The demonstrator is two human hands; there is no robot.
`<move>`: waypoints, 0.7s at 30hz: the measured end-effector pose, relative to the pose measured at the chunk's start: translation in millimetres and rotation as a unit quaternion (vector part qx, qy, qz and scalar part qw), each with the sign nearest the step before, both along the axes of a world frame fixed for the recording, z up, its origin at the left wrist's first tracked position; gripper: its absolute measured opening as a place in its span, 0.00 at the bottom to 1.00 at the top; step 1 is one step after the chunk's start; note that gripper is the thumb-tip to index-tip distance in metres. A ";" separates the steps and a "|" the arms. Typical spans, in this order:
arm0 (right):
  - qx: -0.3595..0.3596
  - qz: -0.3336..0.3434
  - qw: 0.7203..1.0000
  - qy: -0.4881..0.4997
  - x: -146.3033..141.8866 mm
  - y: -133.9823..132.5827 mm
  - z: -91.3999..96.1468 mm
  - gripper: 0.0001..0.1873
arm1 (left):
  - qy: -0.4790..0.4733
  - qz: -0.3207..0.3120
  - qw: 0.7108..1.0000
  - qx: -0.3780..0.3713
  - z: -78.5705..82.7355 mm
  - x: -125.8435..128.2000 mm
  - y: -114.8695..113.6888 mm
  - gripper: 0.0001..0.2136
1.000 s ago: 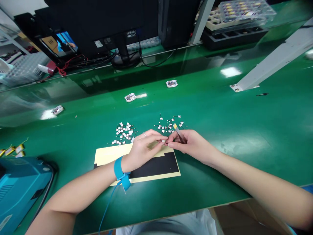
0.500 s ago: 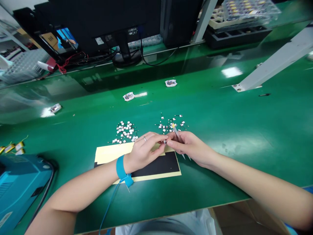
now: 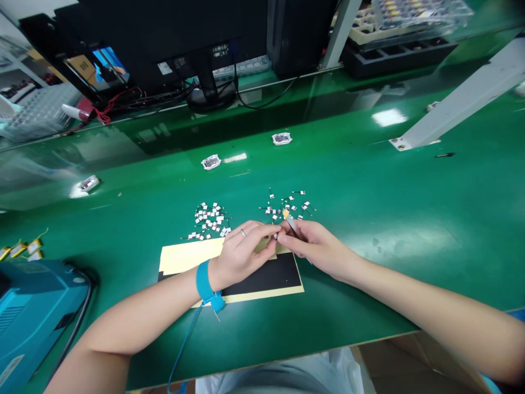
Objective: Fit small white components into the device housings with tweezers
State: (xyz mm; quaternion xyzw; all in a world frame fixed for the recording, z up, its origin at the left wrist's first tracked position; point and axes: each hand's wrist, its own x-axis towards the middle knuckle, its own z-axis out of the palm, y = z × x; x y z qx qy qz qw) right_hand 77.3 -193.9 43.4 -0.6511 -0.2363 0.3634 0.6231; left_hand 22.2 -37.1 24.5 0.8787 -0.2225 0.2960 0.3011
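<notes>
My left hand (image 3: 248, 249), with a ring and a blue wrist strap, is closed in a pinch on a small white part (image 3: 276, 236). The fingertips of my right hand (image 3: 311, 241) meet it at the same part, which is mostly hidden. My right hand also holds metal tweezers (image 3: 292, 221) with a yellow end, lying across the fingers. Beneath my left hand lies a black sheet (image 3: 262, 278) with cream backing (image 3: 188, 256). Just beyond my hands are a left pile of small white parts with dark leads (image 3: 211, 216) and a looser right group (image 3: 303, 206).
White-rimmed devices with open insides (image 3: 211, 162) (image 3: 281, 139) lie farther back on the green surface. A grey post (image 3: 455, 101) stands at right. At left are a teal machine (image 3: 36, 312) and yellow battery-like packs (image 3: 35, 246). A monitor (image 3: 172, 33) stands behind.
The tweezers have turned in my right hand, their yellow end shifting left and slightly down. The white-rimmed devices at the back have shifted a little left. Both hands keep nearly the same place.
</notes>
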 end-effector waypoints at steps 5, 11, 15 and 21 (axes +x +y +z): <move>-0.010 -0.017 1.000 -0.001 -3.3 2.7 -3.0 0.12 | 0.005 -0.010 1.000 0.008 1.0 -1.4 -0.1 0.10; -0.003 -0.045 0.999 0.005 -0.1 1.6 -4.8 0.16 | 0.074 -0.001 0.996 -0.042 3.5 -2.1 -0.4 0.09; -0.001 -0.054 0.999 0.009 5.0 -3.2 -7.6 0.15 | 0.174 -0.012 0.974 -0.145 5.6 -2.1 0.9 0.11; -0.032 -0.075 0.997 -0.017 6.5 -5.4 -4.1 0.15 | 0.227 -0.020 0.951 -0.209 -1.6 5.0 4.8 0.10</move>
